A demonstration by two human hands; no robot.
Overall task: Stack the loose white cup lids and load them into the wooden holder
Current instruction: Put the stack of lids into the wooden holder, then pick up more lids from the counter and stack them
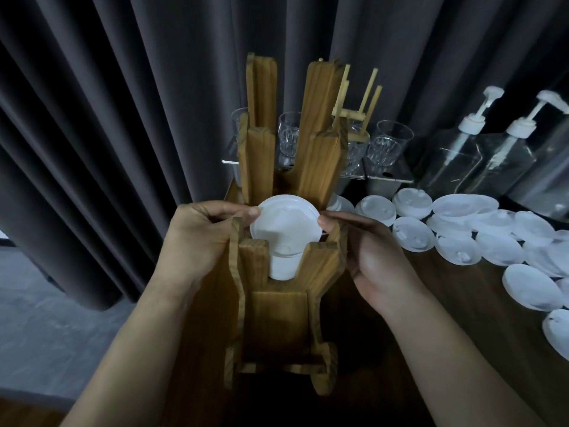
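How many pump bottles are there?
2. One pump bottle stands back right beside the glasses, the other just right of it. More may be hidden beyond the edge.

I'm seeing a dim, soft feed; loose lids (pixel 489 251) are blowing out white, curtain folds (pixel 92 118) bowing at edges.

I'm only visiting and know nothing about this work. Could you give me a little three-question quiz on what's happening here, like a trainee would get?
1. True or false: only one hand touches the stack of lids in the wooden holder.
2. Where do the loose lids lie? A: on the table, right of the holder. B: on the floor. C: in the person's lap.
3. Fill in: behind the loose lids stand two clear ___ bottles with white tops.
Key: 1 false, the left hand and right hand both pinch its rim. 2 A. 3 pump.
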